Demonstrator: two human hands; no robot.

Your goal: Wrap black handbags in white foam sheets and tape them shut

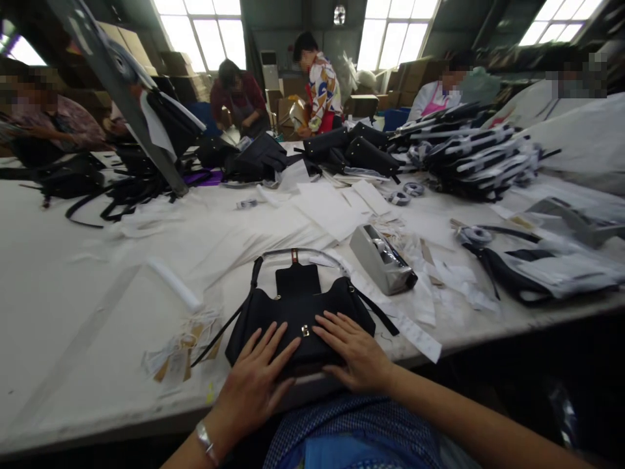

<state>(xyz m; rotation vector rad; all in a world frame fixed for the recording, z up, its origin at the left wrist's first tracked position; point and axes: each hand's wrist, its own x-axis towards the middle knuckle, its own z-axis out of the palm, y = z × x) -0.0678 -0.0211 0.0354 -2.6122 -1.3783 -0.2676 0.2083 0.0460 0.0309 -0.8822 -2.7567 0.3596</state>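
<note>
A black handbag (303, 303) lies at the table's near edge, its flap (297, 280) turned back away from me and its handle (293, 253) stretched out beyond it. A small gold clasp (305, 331) shows on the front panel. My left hand (258, 371) rests on the left part of the panel with its fingers spread. On the other side of the clasp my right hand (354, 352) lies flat on the bag, fingers spread as well. Neither hand grips anything. Loose black straps (375, 311) stick out at both sides of the bag.
A grey tape dispenser (383, 260) stands right of the bag. Paper tags (183, 352) lie to the left, white sheets (322, 208) beyond. Another black bag (527, 273) is at the right. Black bags (469, 153) are heaped along the back, with several people behind the table (58, 286).
</note>
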